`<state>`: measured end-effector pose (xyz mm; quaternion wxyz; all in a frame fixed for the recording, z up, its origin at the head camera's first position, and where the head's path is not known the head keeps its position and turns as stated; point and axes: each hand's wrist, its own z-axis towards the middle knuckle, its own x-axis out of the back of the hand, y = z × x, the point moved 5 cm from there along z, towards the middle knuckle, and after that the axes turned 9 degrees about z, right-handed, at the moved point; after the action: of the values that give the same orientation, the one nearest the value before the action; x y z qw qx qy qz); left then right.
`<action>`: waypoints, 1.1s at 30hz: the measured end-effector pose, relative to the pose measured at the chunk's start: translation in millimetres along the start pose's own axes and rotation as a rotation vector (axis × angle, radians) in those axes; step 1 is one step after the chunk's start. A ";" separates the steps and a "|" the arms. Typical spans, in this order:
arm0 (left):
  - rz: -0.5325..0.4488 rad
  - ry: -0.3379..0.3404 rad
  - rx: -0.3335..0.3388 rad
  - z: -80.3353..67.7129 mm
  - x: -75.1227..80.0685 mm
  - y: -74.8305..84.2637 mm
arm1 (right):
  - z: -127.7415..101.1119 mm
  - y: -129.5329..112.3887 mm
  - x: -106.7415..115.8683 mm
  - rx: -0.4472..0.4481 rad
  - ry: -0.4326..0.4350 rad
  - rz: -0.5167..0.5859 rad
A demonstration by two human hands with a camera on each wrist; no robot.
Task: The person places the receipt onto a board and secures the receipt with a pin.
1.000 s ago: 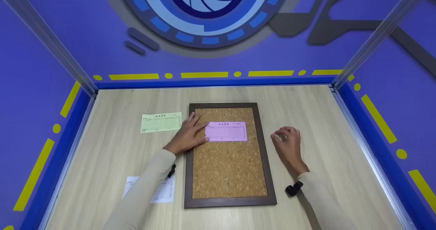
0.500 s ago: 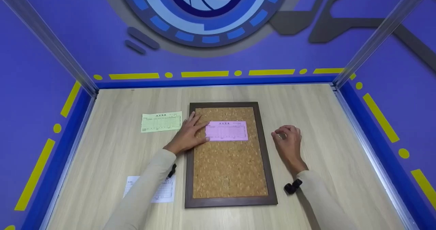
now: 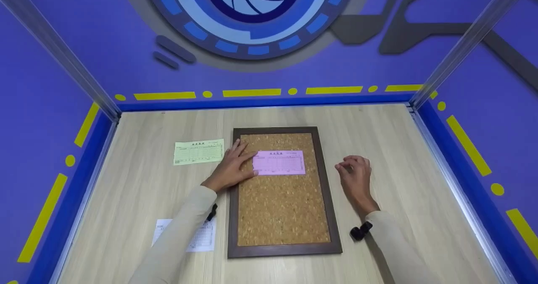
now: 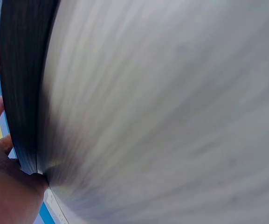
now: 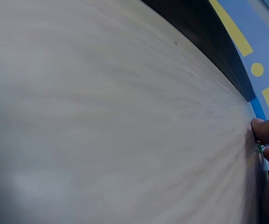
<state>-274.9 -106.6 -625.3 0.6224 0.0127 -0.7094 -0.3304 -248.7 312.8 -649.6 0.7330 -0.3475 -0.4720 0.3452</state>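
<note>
A cork board [image 3: 283, 208] in a dark wooden frame lies on the table. Across its upper part lies a pink printed paper slip [image 3: 278, 162]. My left hand [image 3: 231, 166] spreads over the board's left side, its thumb and a fingertip right at the slip's left edge. In the left wrist view, that hand [image 4: 8, 186] shows beside the frame's dark edge [image 4: 22, 88]. Off the board's right side, my right hand [image 3: 356, 177] is close to the tabletop with fingers bent toward the thumb. Between them, in the right wrist view, shows a tiny green-tinged object [image 5: 259, 148]; I cannot tell its kind.
A pale green slip [image 3: 199, 151] lies left of the board. Nearer the front, a white printed slip [image 3: 201, 237] is partly under my left sleeve [image 3: 176, 233]. Blue-purple walls [image 3: 269, 78] with yellow markings enclose the tabletop [image 3: 138, 183] at the back and both sides.
Both hands and the slips stay where they were. The view shifts very slightly; the small shiny bit seen earlier between the right thumb and fingers is less visible now.
</note>
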 end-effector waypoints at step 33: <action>0.010 0.007 0.004 -1.3 0.9 -0.4 | 12.9 -28.9 6.7 0.158 0.057 0.103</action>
<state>-274.1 -107.9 -624.7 0.6265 0.0118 -0.7079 -0.3259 -253.4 305.7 -618.4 0.7527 -0.3220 -0.4037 0.4085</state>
